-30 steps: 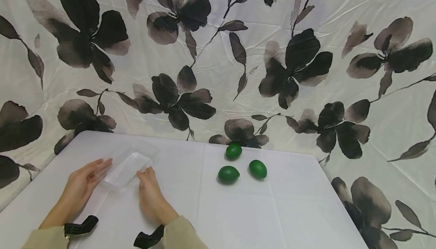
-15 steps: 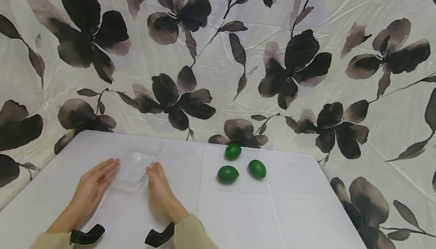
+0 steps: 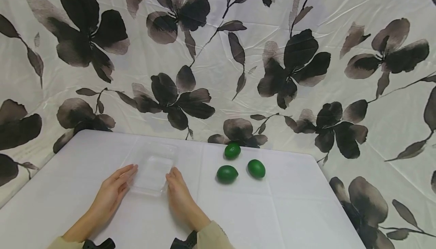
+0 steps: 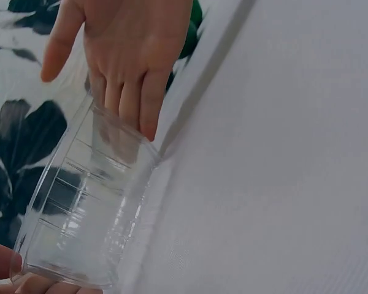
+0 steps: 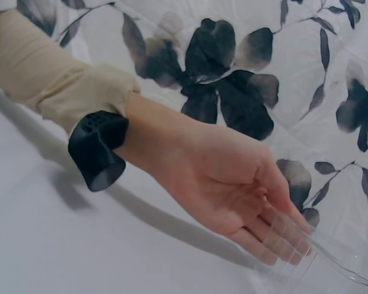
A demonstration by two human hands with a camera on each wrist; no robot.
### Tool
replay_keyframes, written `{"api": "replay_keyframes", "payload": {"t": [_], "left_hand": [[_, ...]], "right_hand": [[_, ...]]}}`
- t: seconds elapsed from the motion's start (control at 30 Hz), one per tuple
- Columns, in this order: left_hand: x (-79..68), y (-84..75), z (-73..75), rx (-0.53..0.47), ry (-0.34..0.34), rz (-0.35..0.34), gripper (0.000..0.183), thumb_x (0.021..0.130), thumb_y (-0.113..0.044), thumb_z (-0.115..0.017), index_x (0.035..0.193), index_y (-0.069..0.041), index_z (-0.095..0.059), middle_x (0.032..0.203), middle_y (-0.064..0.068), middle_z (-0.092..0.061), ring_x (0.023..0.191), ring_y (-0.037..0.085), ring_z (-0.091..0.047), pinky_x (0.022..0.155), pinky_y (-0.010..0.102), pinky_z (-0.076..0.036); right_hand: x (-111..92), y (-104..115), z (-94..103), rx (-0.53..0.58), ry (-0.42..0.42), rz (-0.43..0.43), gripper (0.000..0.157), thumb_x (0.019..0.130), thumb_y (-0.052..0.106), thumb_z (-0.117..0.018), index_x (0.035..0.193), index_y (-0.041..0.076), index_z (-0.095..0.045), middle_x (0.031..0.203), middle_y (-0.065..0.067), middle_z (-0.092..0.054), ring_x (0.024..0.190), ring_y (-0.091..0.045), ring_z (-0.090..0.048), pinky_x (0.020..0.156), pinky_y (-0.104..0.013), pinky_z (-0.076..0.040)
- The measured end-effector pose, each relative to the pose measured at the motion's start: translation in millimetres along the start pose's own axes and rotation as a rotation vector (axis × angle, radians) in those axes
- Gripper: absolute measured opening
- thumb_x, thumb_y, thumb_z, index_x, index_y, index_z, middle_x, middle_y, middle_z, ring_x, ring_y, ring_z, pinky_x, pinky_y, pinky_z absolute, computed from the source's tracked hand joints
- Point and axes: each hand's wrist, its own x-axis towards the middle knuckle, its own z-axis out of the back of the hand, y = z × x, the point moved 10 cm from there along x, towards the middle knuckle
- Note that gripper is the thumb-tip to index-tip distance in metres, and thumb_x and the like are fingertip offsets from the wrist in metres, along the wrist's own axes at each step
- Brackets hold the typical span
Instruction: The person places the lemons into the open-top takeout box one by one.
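A clear plastic container (image 3: 154, 165) sits low over the table's left half, between both hands. My left hand (image 3: 112, 194) holds its left side: in the left wrist view the thumb touches the rim of the container (image 4: 89, 190), with fingers outside. Through the plastic in the right wrist view, the left hand's fingers (image 5: 276, 242) show fairly straight. My right hand (image 3: 182, 196) is at the opposite side. Its fingers (image 4: 126, 104) lie straight against the outer wall in the left wrist view, with the thumb apart from the rim. The inside of the container holds nothing visible.
Three green limes lie right of the container: one at the back edge (image 3: 232, 151), one nearer (image 3: 227, 174) and one to the right (image 3: 256, 168). A white-covered table (image 3: 272, 211) bears everything. Behind it hangs a flower-patterned curtain (image 3: 238, 71).
Both hands have moved the container to the right, toward the limes, and it has turned straighter to the table. The limes lie where they were.
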Motion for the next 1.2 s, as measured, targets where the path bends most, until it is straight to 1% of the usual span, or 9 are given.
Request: {"api": "replay_keyframes", "payload": {"t": [0.17, 0.3, 0.5, 0.6, 0.7, 0.87, 0.97, 1.07, 1.2], "left_hand": [[-1.4, 2.1, -22.6, 0.007, 0.032, -0.002, 0.063, 0.110, -0.033, -0.033, 0.157, 0.002, -0.010, 0.164, 0.018, -0.008, 0.150, 0.035, -0.005, 0.119, 0.051, -0.008], [-5.7, 2.9, -39.1, -0.010, 0.062, -0.012, 0.057, 0.110, -0.027, -0.032, 0.155, 0.003, -0.012, 0.164, 0.018, -0.008, 0.150, 0.036, -0.003, 0.119, 0.051, -0.007], [-12.6, 9.2, -59.6, -0.065, 0.083, 0.008, 0.052, 0.106, -0.009, -0.033, 0.153, 0.004, -0.016, 0.164, 0.016, -0.009, 0.150, 0.033, -0.002, 0.117, 0.044, -0.010], [-14.3, 13.6, -69.5, -0.078, 0.093, 0.024, 0.053, 0.103, -0.005, -0.035, 0.152, 0.003, -0.018, 0.164, 0.016, -0.009, 0.151, 0.032, -0.003, 0.116, 0.042, -0.013], [-16.2, 16.7, -79.5, -0.075, 0.107, 0.034, 0.052, 0.103, -0.007, -0.036, 0.152, 0.002, -0.020, 0.164, 0.017, -0.008, 0.151, 0.032, -0.003, 0.116, 0.038, -0.016], [-19.4, 19.7, -95.7, -0.070, 0.143, 0.039, 0.053, 0.104, -0.013, -0.040, 0.152, 0.000, -0.023, 0.164, 0.018, -0.006, 0.151, 0.033, -0.003, 0.108, 0.017, -0.029], [-20.9, 21.5, -102.6, -0.057, 0.149, 0.037, 0.053, 0.104, -0.016, -0.042, 0.152, 0.000, -0.025, 0.164, 0.020, -0.007, 0.151, 0.034, -0.003, 0.104, 0.012, -0.033], [-21.7, 24.2, -106.7, -0.034, 0.141, 0.037, 0.051, 0.105, -0.018, -0.041, 0.151, -0.001, -0.026, 0.163, 0.021, -0.008, 0.150, 0.036, -0.004, 0.102, 0.010, -0.034], [-22.3, 24.4, -111.0, -0.012, 0.136, 0.018, 0.051, 0.106, -0.018, -0.039, 0.151, 0.001, -0.026, 0.162, 0.023, -0.010, 0.150, 0.038, -0.005, 0.107, 0.016, -0.032]], "right_hand": [[-11.9, 5.4, 18.9, 0.003, -0.005, -0.006, 0.079, 0.103, 0.026, -0.046, 0.154, -0.009, 0.005, 0.161, -0.028, 0.009, 0.149, -0.041, 0.007, 0.121, -0.049, -0.001], [-22.7, 11.1, 29.2, 0.004, 0.011, -0.012, 0.078, 0.105, 0.026, -0.042, 0.153, -0.009, 0.009, 0.161, -0.028, 0.012, 0.149, -0.040, 0.011, 0.121, -0.049, 0.002], [-39.2, 18.2, 45.0, -0.015, 0.028, -0.031, 0.077, 0.106, 0.027, -0.040, 0.153, -0.008, 0.010, 0.161, -0.027, 0.011, 0.149, -0.039, 0.010, 0.121, -0.048, 0.004], [-47.9, 20.7, 53.6, -0.024, 0.041, -0.051, 0.078, 0.106, 0.030, -0.039, 0.153, -0.008, 0.010, 0.161, -0.027, 0.011, 0.149, -0.039, 0.011, 0.120, -0.048, 0.005], [-56.0, 23.0, 62.9, -0.033, 0.051, -0.067, 0.081, 0.106, 0.035, -0.040, 0.153, -0.007, 0.011, 0.161, -0.026, 0.013, 0.149, -0.038, 0.013, 0.120, -0.047, 0.006], [-68.1, 26.0, 77.7, -0.048, 0.050, -0.060, 0.081, 0.107, 0.035, -0.040, 0.154, -0.007, 0.010, 0.162, -0.025, 0.012, 0.148, -0.039, 0.014, 0.120, -0.049, 0.007], [-73.4, 26.7, 84.9, -0.061, 0.049, -0.045, 0.077, 0.107, 0.032, -0.038, 0.153, -0.008, 0.009, 0.162, -0.025, 0.011, 0.148, -0.039, 0.013, 0.120, -0.049, 0.006], [-76.0, 26.7, 90.7, -0.058, 0.047, -0.032, 0.077, 0.107, 0.032, -0.039, 0.154, -0.008, 0.007, 0.162, -0.025, 0.009, 0.149, -0.038, 0.011, 0.120, -0.048, 0.005], [-77.6, 24.1, 96.1, -0.004, 0.035, -0.036, 0.076, 0.107, 0.031, -0.039, 0.154, -0.008, 0.007, 0.162, -0.024, 0.010, 0.149, -0.037, 0.013, 0.120, -0.046, 0.007]]}}
